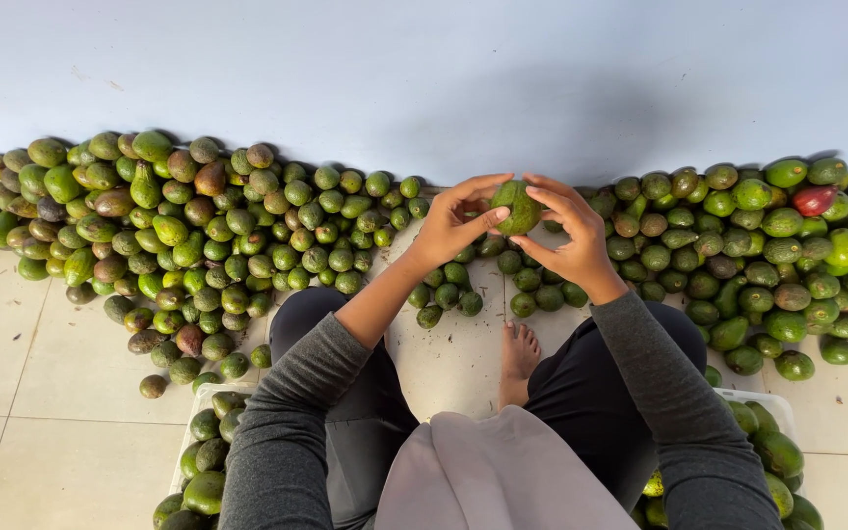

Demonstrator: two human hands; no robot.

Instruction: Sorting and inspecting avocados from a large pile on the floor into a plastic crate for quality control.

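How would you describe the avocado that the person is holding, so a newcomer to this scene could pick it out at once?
Find the long heap of avocados along the pale wall, then the gap at its middle. There the left hand and right hand meet around one green avocado. It alone is lifted off the floor.

Green avocado point(518, 205) — oval, dull-skinned, held upright off the floor, raised between both piles — pinched at both sides.

A plain pale wall point(424, 69) meets a cream tiled floor point(41, 393).
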